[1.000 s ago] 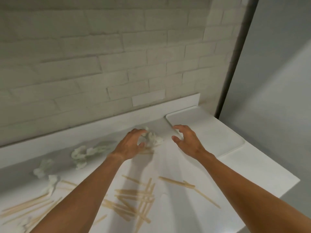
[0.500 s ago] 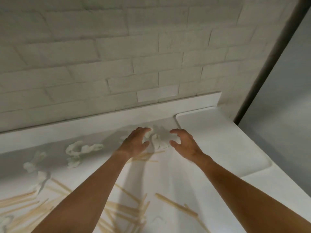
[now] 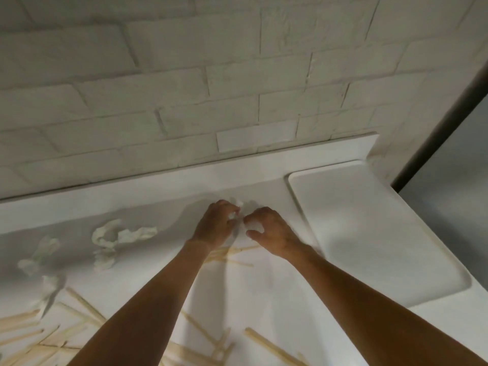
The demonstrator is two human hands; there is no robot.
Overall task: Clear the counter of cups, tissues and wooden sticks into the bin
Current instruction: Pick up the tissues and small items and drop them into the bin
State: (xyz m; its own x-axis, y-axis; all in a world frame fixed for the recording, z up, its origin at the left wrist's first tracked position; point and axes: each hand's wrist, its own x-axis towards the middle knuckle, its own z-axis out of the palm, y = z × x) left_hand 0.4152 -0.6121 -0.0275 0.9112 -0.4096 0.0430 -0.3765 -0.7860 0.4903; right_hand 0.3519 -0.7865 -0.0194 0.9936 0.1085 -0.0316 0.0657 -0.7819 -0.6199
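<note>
Both my hands meet over a crumpled white tissue (image 3: 240, 220) near the back of the white counter (image 3: 264, 291). My left hand (image 3: 215, 224) curls its fingers round the tissue's left side. My right hand (image 3: 266, 229) curls in from the right, fingertips on the tissue. A few wooden sticks (image 3: 232, 256) lie just under my wrists. More crumpled tissues (image 3: 118, 237) lie at the left, and several wooden sticks (image 3: 79, 313) are scattered along the counter's near part. No cup or bin shows.
A sunken white drain tray (image 3: 369, 233) is set into the counter at the right. A white brick wall (image 3: 211, 88) and a low upstand close the back. The counter ends at the right beside a grey surface (image 3: 454, 167).
My hands have closed in from both sides onto the tissue between them. The view has tilted up and shifted left a little, so the sticks sit lower in frame.
</note>
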